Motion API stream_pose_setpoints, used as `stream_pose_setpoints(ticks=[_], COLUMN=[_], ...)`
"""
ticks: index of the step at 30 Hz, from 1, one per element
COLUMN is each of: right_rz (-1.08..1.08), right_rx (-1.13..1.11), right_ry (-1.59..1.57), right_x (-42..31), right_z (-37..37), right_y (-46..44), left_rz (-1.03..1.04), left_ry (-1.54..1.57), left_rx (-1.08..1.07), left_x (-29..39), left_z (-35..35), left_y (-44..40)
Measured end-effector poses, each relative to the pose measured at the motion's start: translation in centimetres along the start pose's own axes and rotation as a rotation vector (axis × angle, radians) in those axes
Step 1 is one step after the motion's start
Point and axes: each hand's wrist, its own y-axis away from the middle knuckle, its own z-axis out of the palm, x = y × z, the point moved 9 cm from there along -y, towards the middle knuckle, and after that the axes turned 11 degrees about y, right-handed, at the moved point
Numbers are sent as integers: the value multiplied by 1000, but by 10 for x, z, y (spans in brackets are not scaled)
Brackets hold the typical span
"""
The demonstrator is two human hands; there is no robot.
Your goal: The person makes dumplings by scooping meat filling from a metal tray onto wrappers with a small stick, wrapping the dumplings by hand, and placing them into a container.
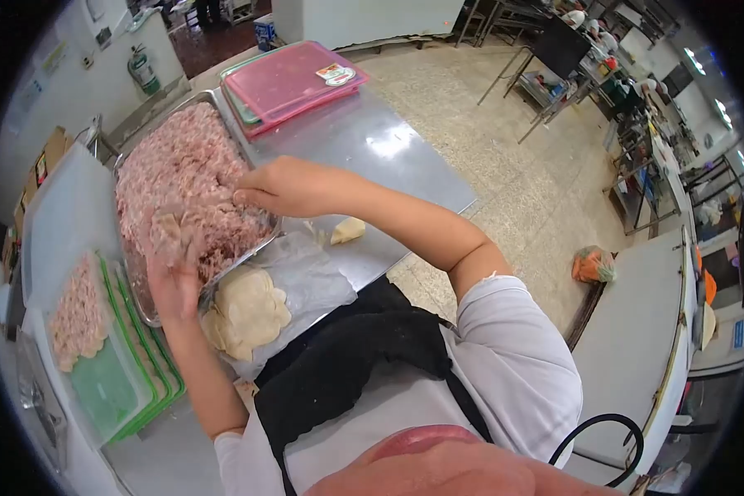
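Note:
A deep metal tray is heaped with ground meat, and both my hands are over its near part. My right hand is closed in a pinch at the tray's right side. A thin tool may run left from its fingertips, but I cannot make it out. My left hand is palm up at the near left, its fingers smeared against the meat. Something pale lies about those fingers, too blurred to name. Close by, a stack of round dough wrappers rests on a clear plastic sheet. A loose dough piece lies beside the sheet.
Pink and green lids are stacked behind the tray on the metal table. At left stand green-rimmed plastic containers, with pale meat-filled pieces on top. An orange bag sits on the floor; other people work far right.

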Motion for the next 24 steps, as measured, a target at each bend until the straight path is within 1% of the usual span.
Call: stream_pose_setpoints(ticks=[1, 2, 3, 4, 5, 7, 8, 9, 10, 11, 13, 15, 17, 18, 19, 20, 21, 22, 23, 24], right_rz=[-22, -45, -40, -53, -68, -70, -73, -70, -104, -139, -179, -218, -246, -245, -212, -172, -163, -211, -257, -202], right_rx=[-12, -23, -16, -56, -97, -105, -114, -113, -111, -110, -122, -128, -116, -115, 25, 166, 172, 241, 309, 175], right_ry=[-86, -173, -169, -161, -152, -122, -95, -91, -142, -194, -208, -223, -144, -144, 96, 339, 343, 298, 254, 275], right_x=[-3, -6, -8, -13, -18, -26, -30, -32, -36, -39, -33, -22, -7, -11, -17, -23, -29, -44, -52, -31], right_z=[0, -1, -6, -9, -10, -13, -13, -10, -4, 2, 18, 34, 44, 42, 26, 14, 19, 22, 23, 56], right_y=[3, 7, 11, 14, 17, 24, 27, 29, 29, 29, 25, 16, 2, -1, -5, -5, -4, -1, -2, -12], left_rz=[-4, 25, 57, 457, 460, 206, 208, 181, 153, 154, 189, 171, 148, 38, -67, -67, -43, -23, -29, -60], left_ry=[3, -252, -509, -1013, -1012, -1069, -1067, -1018, -968, -966, -1341, -1329, -1316, -1121, -914, -915, -828, -740, -741, -818], left_rx=[-14, -109, -201, -244, -249, -303, -307, -231, -154, -155, -449, -445, -441, -174, 81, 70, 50, 27, 14, 18], left_x=[4, 10, 11, 32, 32, 13, 12, 9, 10, 15, 17, 15, 9, 13, 13, 11, 11, 12, 12, 12], left_z=[8, 24, 36, 58, 58, 42, 27, -2, -10, -11, 31, 27, 17, -12, -42, -52, -63, -64, -66, -65], left_y=[3, 6, 7, 9, 9, 1, -1, -4, -6, -6, 4, 5, 6, 1, 0, -3, -7, -10, -13, -14])
